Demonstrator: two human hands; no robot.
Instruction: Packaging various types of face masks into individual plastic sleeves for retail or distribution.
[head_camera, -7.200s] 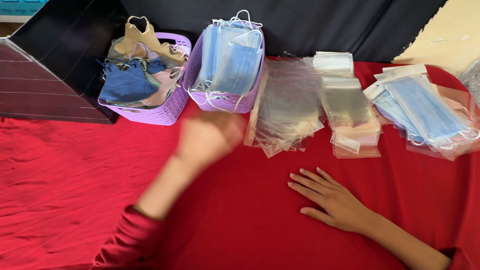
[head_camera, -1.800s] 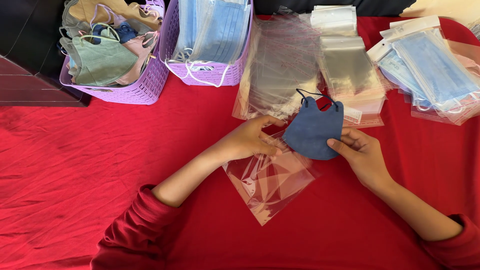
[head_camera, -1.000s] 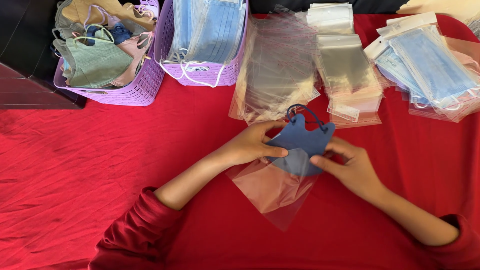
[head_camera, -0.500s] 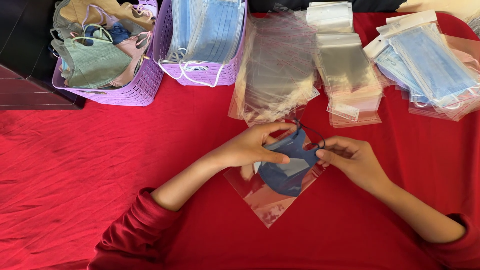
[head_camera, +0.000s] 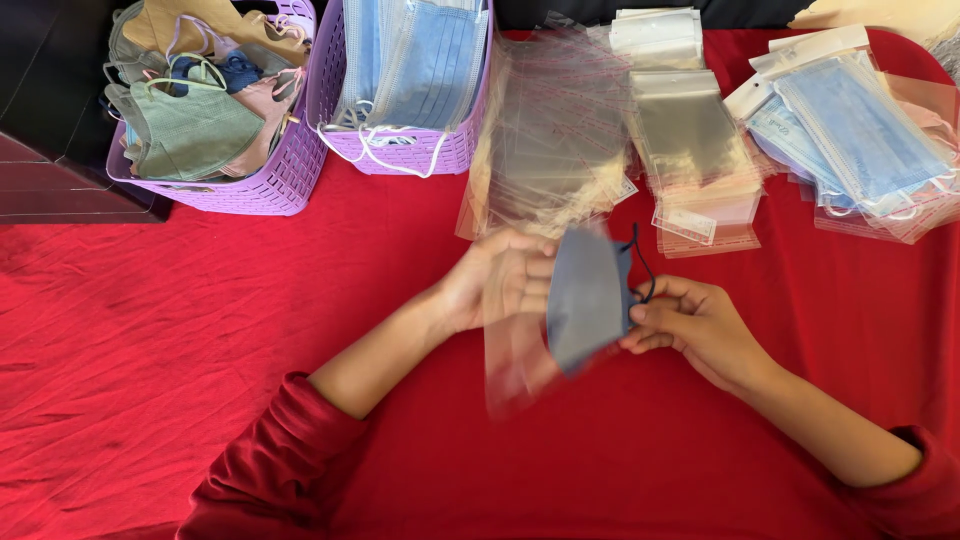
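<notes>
While the left hand (head_camera: 500, 280) clasps a clear plastic sleeve (head_camera: 515, 340), the right hand (head_camera: 690, 320) pinches a folded blue fabric mask (head_camera: 585, 300). Both look light and limp; edges suit gripping best

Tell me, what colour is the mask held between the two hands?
The mask is slate blue with a dark ear loop, shown in the head view.
</notes>
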